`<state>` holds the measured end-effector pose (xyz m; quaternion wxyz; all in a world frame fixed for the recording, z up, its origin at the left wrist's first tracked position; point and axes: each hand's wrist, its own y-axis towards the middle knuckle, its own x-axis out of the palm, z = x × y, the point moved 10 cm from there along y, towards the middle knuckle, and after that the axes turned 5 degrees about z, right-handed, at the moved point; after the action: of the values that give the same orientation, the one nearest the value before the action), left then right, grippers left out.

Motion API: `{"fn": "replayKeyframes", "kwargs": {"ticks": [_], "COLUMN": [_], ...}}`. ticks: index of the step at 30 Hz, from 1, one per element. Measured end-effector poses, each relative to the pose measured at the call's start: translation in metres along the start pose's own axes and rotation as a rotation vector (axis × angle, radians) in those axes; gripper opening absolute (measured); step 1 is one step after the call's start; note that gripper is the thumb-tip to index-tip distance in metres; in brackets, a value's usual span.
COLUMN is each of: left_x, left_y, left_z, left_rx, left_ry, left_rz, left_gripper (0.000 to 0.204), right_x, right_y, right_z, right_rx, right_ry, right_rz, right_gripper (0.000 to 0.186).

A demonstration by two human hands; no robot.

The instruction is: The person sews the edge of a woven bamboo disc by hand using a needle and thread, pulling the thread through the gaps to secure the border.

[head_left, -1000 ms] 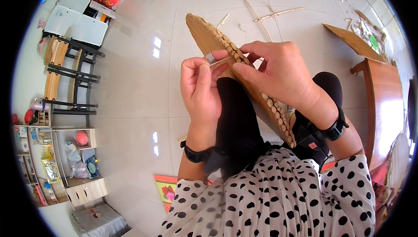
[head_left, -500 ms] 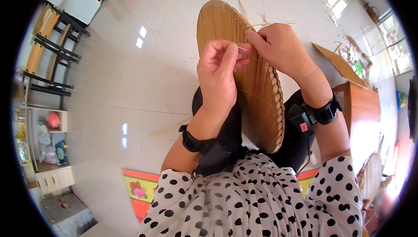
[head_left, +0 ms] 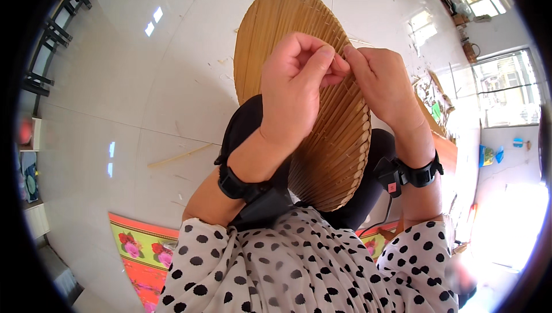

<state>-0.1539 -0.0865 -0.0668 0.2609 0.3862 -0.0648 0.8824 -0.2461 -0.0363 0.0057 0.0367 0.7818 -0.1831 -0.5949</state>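
A tan, pleated palm-leaf fan (head_left: 339, 152) rests tilted across my lap, its wide face toward the left. Small rounded folds run along its near right rim, and fine stitches show near the upper right edge. My right hand (head_left: 388, 86) grips that right edge with the thumb on top; its other fingers are partly hidden. Just left of it, in front of the fan's face, my left hand (head_left: 293, 89) is closed in a pinch. What sits between its thumb and finger is too fine to make out.
Thin dry strips (head_left: 181, 156) and scraps lie on the glossy tiled floor (head_left: 115, 83). A flowered red and yellow mat (head_left: 144, 250) is beside me at lower left. Dark-framed stools (head_left: 54, 31) stand far left. At the right are a wooden cabinet (head_left: 445, 152) and a window (head_left: 509, 89).
My view has swung to the right. The fan has turned to show more of its face. My left hand still pinches beside the right hand, and the pale strand at its fingertips no longer shows.
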Motion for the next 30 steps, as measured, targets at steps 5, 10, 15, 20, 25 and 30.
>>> {"fn": "replayKeyframes", "kwargs": {"ticks": [5, 10, 15, 20, 25, 30], "left_x": [0.007, 0.001, -0.022, -0.048, -0.006, 0.003], "left_y": [0.010, 0.018, 0.019, -0.004, -0.016, -0.006], "left_z": [0.009, 0.007, 0.017, 0.007, -0.018, -0.029], "left_rx": [0.044, 0.026, 0.139, 0.218, 0.128, 0.070], "left_ry": [0.179, 0.204, 0.214, 0.431, 0.598, 0.592], "left_rz": [-0.146, -0.161, 0.066, 0.116, -0.155, -0.160], "left_gripper": [0.011, 0.012, 0.024, 0.029, 0.021, 0.013], "right_x": [0.003, 0.013, 0.014, 0.009, 0.009, 0.006], "right_y": [-0.011, -0.033, -0.048, -0.064, -0.069, -0.071], "right_z": [0.039, 0.033, 0.041, 0.053, 0.061, 0.057], "right_rx": [0.321, 0.349, 0.397, 0.421, 0.425, 0.408], "right_ry": [0.250, 0.316, 0.456, 0.489, 0.485, 0.442], "right_rz": [0.063, -0.024, 0.066, 0.202, 0.247, 0.274], "right_gripper": [0.042, 0.035, 0.031, 0.032, 0.032, 0.031]}}
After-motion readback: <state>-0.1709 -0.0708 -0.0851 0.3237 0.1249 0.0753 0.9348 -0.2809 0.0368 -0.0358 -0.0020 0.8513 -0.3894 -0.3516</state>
